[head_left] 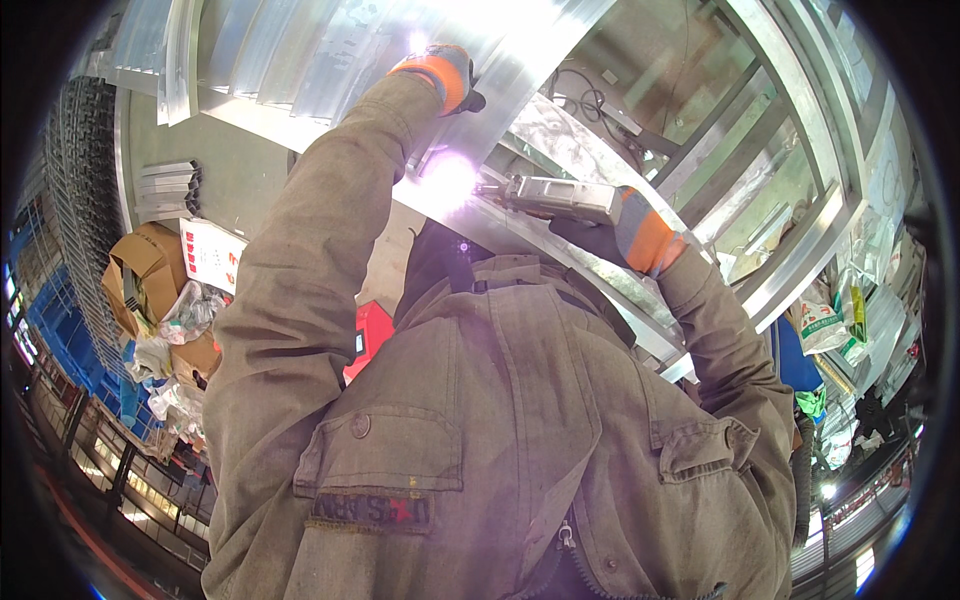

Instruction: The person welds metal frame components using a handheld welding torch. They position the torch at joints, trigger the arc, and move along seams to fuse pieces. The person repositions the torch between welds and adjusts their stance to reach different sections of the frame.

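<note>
My right hand (pixel 645 232), in an orange and grey glove with dark finger parts, grips a handheld welding gun (pixel 568 198) with a silver body. The gun's nozzle points left at a dazzling white-violet glow (pixel 448 178) on the edge of the metalwork, which hides the spot itself. Beyond it, my left hand (pixel 440 76), gloved alike, lies curled against the ridged silver metal panels (pixel 300 60). A dark thumb shows at its side; what the fingers hold is hidden. A long metal bar (pixel 560 255) runs under the gun toward the lower right.
An open metal frame (pixel 815 110) rises at the right, with dark cables (pixel 590 95) behind the gun. Short metal profiles (pixel 168 190) are stacked at the left, above a cardboard box (pixel 150 265) and plastic wrapping. A red device (pixel 370 335) sits beside my left arm.
</note>
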`<action>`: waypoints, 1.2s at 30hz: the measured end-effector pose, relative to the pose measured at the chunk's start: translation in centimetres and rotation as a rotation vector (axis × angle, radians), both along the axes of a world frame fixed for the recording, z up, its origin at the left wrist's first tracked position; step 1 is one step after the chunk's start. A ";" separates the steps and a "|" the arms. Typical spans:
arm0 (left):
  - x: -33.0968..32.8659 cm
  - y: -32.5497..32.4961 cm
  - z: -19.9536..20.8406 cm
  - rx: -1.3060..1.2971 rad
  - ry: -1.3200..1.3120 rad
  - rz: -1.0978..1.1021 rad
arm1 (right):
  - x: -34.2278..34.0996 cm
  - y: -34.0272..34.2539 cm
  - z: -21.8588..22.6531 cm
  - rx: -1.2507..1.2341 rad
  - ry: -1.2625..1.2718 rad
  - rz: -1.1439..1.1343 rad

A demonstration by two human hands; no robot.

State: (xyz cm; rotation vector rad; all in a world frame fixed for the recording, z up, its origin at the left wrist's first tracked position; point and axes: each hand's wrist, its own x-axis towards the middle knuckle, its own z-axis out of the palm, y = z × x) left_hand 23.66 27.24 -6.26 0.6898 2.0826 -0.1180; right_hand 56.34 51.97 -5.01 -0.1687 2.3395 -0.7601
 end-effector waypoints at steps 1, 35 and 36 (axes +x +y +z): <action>0.0 -0.1 -0.2 0.005 0.006 0.003 | 0.1 0.1 0.2 0.006 -0.005 0.008; -27.8 -31.8 4.8 -0.068 0.843 0.737 | 2.8 -5.8 20.8 0.176 0.342 -0.587; -28.1 -32.3 4.6 -0.038 0.861 0.712 | 3.2 -5.8 21.0 0.191 0.356 -0.595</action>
